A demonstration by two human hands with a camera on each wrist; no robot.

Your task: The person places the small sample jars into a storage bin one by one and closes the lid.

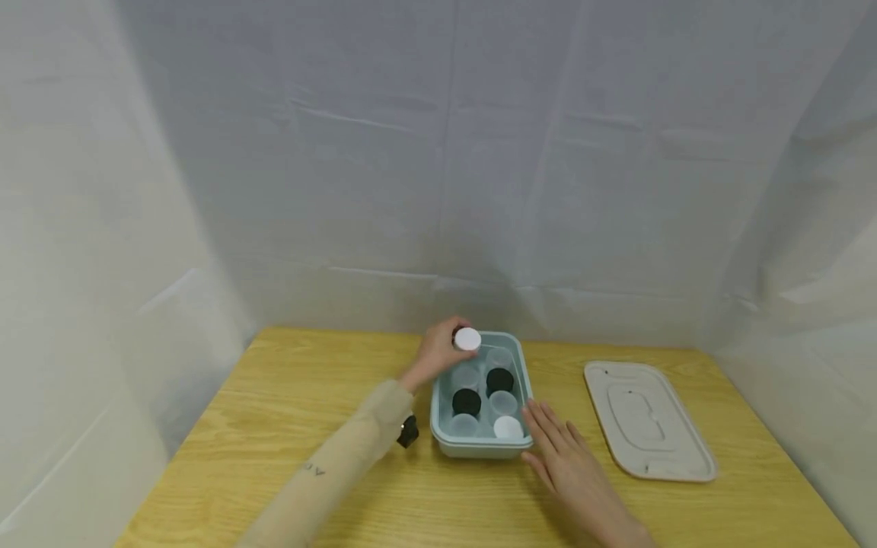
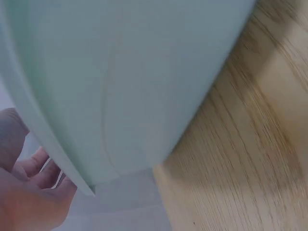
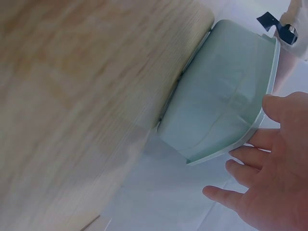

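Observation:
A pale green box [image 1: 441, 426] stands on the wooden table and holds several small jars, some with black lids [image 1: 467, 400], one with a white lid [image 1: 508, 427], others clear. My left hand [image 1: 438, 352] is at the box's far left corner and grips a white-lidded jar [image 1: 467, 339] just above the rim. My right hand [image 1: 558, 449] lies flat with straight fingers against the box's near right corner. In the right wrist view the fingers [image 3: 250, 171] touch the box's rim [image 3: 226, 153]. In the left wrist view the box wall [image 2: 120, 82] fills the frame.
A beige lid [image 1: 647, 418] lies flat on the table to the right of the box. A small black object [image 1: 408, 431] sits by my left sleeve. White sheeting hangs behind and on both sides of the table [image 1: 288, 396].

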